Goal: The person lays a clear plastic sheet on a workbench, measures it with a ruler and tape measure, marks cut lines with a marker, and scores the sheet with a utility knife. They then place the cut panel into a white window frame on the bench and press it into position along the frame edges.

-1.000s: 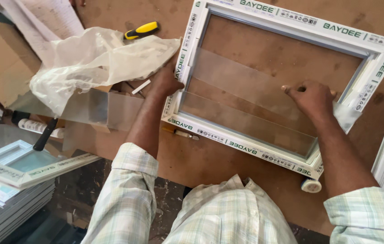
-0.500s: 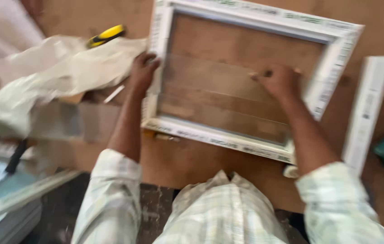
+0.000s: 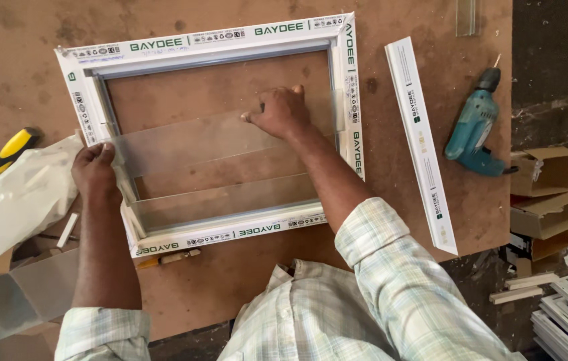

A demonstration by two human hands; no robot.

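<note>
Left hand: my left hand (image 3: pixel 96 175) is gripping the left edge of the clear glass pane (image 3: pixel 220 164), fingers curled narrow around it where it is meeting the left rail of the frame
Right hand: my right hand (image 3: pixel 280 110) is lying flat on top of the pane near its far right corner, fingers spread fairly wide and pressing down, not closing on anything
Pane: it is sitting inside the opening of the white window frame (image 3: pixel 211 47), near edge close to the near rail, far edge falling short of the far rail; it is looking slightly tilted, though I cannot tell how well it is seated
Frame: it is lying flat on the brown board table (image 3: pixel 23 60), all four corners joined
Progress: I am judging the frame as already assembled and the pane as placed in the opening but still being settled; no bead is showing around the glass yet, so fixing it in is looking like what is left
Right of the frame: a loose white profile strip (image 3: pixel 421 144) is lying just beside it, and a teal power drill (image 3: pixel 474 130) is lying farther right, well apart from my hands
Left of the frame: a yellow-handled tool (image 3: pixel 11 150) and a crumpled plastic sheet (image 3: pixel 20 197) are resting near my left wrist
</note>
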